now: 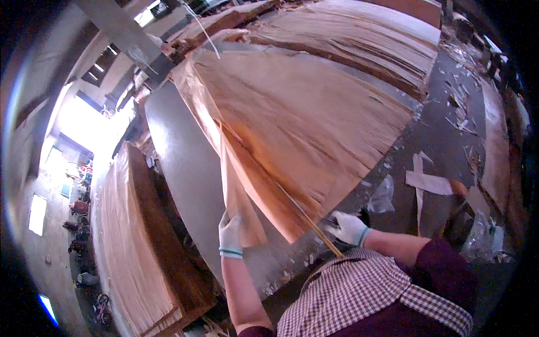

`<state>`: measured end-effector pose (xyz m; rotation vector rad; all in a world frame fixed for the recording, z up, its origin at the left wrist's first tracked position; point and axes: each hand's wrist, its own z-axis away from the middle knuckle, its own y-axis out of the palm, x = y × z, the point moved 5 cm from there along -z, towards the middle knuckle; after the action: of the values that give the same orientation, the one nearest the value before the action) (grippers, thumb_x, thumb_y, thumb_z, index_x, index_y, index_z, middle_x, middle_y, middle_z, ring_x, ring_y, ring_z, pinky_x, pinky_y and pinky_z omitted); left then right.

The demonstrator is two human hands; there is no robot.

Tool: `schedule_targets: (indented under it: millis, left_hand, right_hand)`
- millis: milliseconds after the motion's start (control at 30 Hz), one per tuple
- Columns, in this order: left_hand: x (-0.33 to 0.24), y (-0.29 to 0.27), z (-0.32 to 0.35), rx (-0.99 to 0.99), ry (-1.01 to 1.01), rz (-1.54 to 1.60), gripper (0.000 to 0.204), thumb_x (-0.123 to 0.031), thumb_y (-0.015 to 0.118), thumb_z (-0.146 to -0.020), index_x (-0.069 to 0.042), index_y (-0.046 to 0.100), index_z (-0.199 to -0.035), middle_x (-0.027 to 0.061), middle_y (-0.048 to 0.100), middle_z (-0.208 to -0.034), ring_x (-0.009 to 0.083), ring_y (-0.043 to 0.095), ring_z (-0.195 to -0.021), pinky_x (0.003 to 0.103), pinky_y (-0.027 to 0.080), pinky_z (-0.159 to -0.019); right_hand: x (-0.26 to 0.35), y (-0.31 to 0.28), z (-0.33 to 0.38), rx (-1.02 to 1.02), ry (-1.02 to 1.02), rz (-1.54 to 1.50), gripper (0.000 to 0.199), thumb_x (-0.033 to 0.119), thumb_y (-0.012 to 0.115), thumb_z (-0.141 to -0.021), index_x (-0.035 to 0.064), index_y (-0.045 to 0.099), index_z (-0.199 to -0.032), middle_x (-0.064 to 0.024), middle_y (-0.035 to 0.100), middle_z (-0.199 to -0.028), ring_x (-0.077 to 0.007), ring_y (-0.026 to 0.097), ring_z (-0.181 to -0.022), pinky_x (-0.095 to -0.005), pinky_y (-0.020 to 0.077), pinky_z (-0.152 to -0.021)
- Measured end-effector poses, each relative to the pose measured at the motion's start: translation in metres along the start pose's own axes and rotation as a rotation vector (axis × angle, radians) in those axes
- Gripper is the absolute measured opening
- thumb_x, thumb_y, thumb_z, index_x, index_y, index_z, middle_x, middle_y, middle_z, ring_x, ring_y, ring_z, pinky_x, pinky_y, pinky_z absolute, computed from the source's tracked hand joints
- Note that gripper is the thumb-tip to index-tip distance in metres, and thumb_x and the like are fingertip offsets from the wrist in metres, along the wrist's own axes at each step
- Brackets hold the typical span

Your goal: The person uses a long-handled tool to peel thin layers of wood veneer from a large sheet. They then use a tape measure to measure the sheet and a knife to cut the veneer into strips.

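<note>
A large thin sheet of tan wood veneer (314, 118) lies over a smooth grey table (179, 140) in front of me. Its left part is loose, with a narrow strip (227, 174) lifted and folded along the edge. My left hand (230, 231), in a white glove with a green cuff, is closed on the near end of that strip. My right hand (349, 228), gloved alike, is curled beside the sheet's near corner; a small dark thing shows at its fingers, too unclear to name. A thin yellowish stick (325, 240) runs from the sheet toward my checked apron.
A tall stack of veneer (135, 224) stands left of the table, and another stack (359, 39) lies beyond its far edge. Veneer scraps (429, 182) and clear plastic (383, 194) litter the floor at right. A white cord (205, 31) hangs at the far end.
</note>
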<state>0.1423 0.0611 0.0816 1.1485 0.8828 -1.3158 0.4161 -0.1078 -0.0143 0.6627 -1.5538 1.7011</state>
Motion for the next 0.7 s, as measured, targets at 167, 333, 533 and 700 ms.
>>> schedule_targets:
  millis: [167,333,533,700]
  left_hand:
    - [-0.011,-0.017,0.004,0.07,0.034,-0.003,0.041,0.0,0.055,-0.085,0.003,0.05,-0.125,0.0059,0.061,-0.109,0.0134,0.06,-0.092,0.026,0.05,-0.079]
    - [-0.012,-0.013,0.007,0.117,0.103,-0.12,0.04,0.001,0.053,-0.086,0.003,0.05,-0.126,0.0045,0.06,-0.112,0.0112,0.058,-0.097,0.025,0.048,-0.083]
    - [-0.015,0.001,0.009,0.126,0.148,-0.089,0.04,0.002,0.051,-0.088,0.002,0.049,-0.127,0.0029,0.06,-0.113,0.0103,0.058,-0.099,0.024,0.047,-0.085]
    - [0.0,-0.021,-0.002,0.118,0.179,-0.048,0.04,0.0,0.052,-0.087,0.002,0.05,-0.126,0.0019,0.06,-0.111,0.0089,0.056,-0.096,0.022,0.046,-0.082]
  right_hand:
    - [-0.035,0.065,0.005,0.291,0.127,-0.012,0.077,0.055,0.064,-0.076,-0.0038,0.046,-0.123,-0.0292,0.06,-0.107,-0.0415,0.058,-0.1,-0.0421,0.0459,-0.088]
    - [-0.037,0.086,-0.01,0.202,0.111,-0.041,0.061,0.038,0.067,-0.077,-0.0043,0.05,-0.118,-0.023,0.064,-0.102,-0.0359,0.06,-0.097,-0.0395,0.0463,-0.084]
    - [-0.039,0.064,-0.03,0.11,0.304,-1.016,0.024,0.02,0.068,-0.081,0.0014,0.065,-0.096,0.001,0.059,-0.077,-0.0119,0.054,-0.067,-0.0272,0.0437,-0.06]
    - [-0.081,-0.002,0.048,-0.028,0.312,-0.643,0.027,0.018,0.068,-0.08,-0.0015,0.062,-0.098,-0.0027,0.062,-0.075,-0.0101,0.055,-0.063,-0.0273,0.0443,-0.056]
